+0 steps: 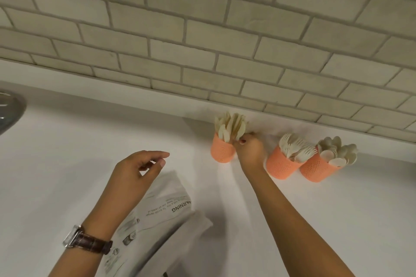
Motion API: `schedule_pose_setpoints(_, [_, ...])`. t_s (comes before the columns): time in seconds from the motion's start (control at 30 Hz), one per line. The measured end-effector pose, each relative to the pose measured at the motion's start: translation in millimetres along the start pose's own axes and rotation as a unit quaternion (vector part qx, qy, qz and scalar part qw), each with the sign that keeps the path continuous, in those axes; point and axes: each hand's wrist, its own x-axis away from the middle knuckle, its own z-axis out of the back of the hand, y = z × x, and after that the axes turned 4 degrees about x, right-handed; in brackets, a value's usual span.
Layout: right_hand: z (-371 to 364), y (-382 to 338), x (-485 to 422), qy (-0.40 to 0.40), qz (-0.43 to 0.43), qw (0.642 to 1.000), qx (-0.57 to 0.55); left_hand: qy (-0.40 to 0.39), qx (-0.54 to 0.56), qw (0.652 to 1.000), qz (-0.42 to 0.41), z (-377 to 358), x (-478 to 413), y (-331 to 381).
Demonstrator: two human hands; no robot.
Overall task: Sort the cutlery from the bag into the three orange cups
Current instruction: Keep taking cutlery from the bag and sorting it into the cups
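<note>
The right hand (249, 149) pinches at the knives (229, 127) in the knife cup (221, 149), the leftmost of 3. The left hand (137, 170) hovers loosely curled and empty above the bag (166, 207), left of that cup. A sideways nudge could tip it.

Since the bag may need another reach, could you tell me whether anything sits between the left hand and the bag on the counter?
Nothing visible does. The left hand hovers open just above the plastic bag, with only bare white counter around it. The three orange cups stand off to the right by the wall, where the right hand is at the knife cup.
</note>
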Motion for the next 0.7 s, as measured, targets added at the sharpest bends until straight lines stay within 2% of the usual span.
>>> schedule_pose_setpoints(0.1, [6,-3,-1,0.003,-0.008,0.999,-0.033,-0.005,-0.007,1.000,0.002,-1,6,0])
schedule_pose_setpoints(0.23, [13,-6,2,0.029,0.029,0.998,-0.050,0.006,-0.006,1.000,0.008,-1,14,3])
schedule_pose_setpoints(0.4, [4,0,-5,-0.039,0.010,0.999,-0.031,-0.001,-0.004,1.000,0.018,3,33,10])
schedule_pose_setpoints(0.57, [27,-1,23,-0.008,0.044,0.999,-0.030,-0.064,-0.052,0.997,-0.001,6,67,10])
schedule_pose_setpoints(0.63, [39,-3,50,-0.023,0.076,0.995,-0.068,-0.112,-0.071,0.991,-0.017,2,88,2])
schedule_pose_setpoints(0.7, [50,-4,83,-0.058,0.117,0.987,-0.097,-0.148,-0.157,0.974,-0.066,-6,115,-10])
